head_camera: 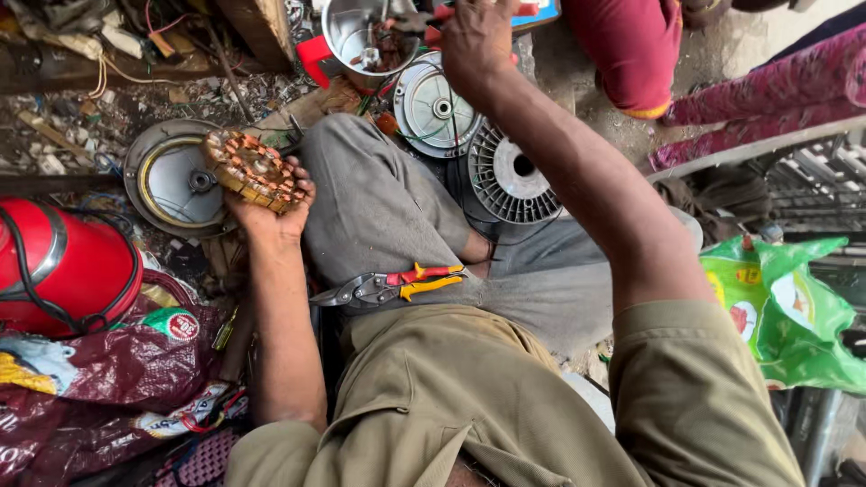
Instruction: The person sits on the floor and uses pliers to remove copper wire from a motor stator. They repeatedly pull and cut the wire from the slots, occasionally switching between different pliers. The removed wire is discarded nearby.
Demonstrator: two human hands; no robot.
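My left hand [271, 212] grips a round stator with copper windings [253, 169], holding it up over my left knee. My right hand [476, 41] reaches far forward to the rim of a steel bowl [347, 32] that holds small metal parts; whether its fingers hold anything is hidden. Snips with red and yellow handles [392, 286] lie shut across my lap on the grey trousers.
A round metal motor cover [171, 185] lies on the ground under the stator. A silver disc cover [433, 108] and a finned rotor housing [510, 176] lie ahead. A red tank [63, 266] sits left, a green plastic bag [785, 307] right. Another person's red-clad leg [631, 45] is beyond.
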